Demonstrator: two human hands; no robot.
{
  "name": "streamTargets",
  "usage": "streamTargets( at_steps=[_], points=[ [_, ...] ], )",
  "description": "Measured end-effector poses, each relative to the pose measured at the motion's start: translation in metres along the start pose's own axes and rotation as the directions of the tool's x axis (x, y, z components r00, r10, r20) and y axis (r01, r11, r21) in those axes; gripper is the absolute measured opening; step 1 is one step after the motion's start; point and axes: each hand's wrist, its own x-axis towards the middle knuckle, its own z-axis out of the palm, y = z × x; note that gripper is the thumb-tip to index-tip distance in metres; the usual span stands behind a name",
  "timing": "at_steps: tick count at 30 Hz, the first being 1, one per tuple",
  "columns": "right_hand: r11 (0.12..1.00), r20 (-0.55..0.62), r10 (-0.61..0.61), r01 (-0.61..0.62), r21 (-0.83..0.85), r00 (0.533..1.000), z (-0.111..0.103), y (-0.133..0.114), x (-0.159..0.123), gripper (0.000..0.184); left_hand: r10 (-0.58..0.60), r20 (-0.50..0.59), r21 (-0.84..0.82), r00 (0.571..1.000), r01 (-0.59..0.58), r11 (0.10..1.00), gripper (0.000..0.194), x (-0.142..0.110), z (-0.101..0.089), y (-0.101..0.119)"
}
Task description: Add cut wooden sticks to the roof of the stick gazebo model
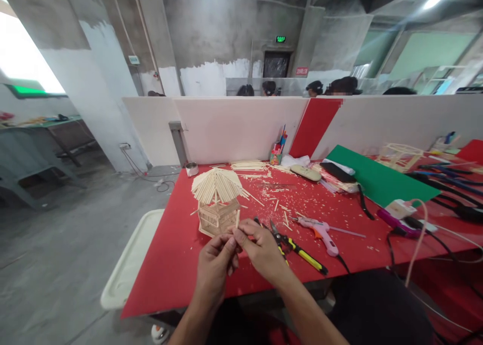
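Just in front of the stick pavilion (217, 186), the right hand (264, 245) pinches a short stick (238, 217), seemingly positioning it, meeting the left hand (214, 259), grip unclear; the next move calls for steadiness.

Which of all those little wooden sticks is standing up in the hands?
The short, pale wooden stick held upright where the left hand and right hand meet; the loose pale sticks elsewhere lie flat on the red tabletop.

Looked forward and down from head height, hung close above the left hand (214, 263) and right hand (262, 247), faced across the red-covered table (169, 264), reached over the white partition (234, 128) to the far concrete wall (222, 28), took in a wide sweep.
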Motion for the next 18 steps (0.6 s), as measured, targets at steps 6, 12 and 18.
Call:
streamTargets(
  at_steps=[6,12,18],
  points=[
    [0.997,-0.001,-0.029,0.029,-0.073,1.000,0.004,-0.002,0.011,0.028,0.008,0.018,0.061,1.000,-0.009,0.998,0.042,0.004,-0.006,0.005],
    [0.979,-0.055,-0.057,0.045,-0.201,0.997,0.009,-0.004,0.022,0.033,0.069,-0.155,-0.049,0.985,-0.078,0.996,0.036,0.011,-0.006,0.018],
    [0.974,-0.051,-0.093,0.080,-0.212,0.994,0.014,-0.003,0.038,0.030,0.050,-0.174,-0.146,0.984,-0.076,0.986,0.037,0.022,-0.003,0.034]
  ],
)
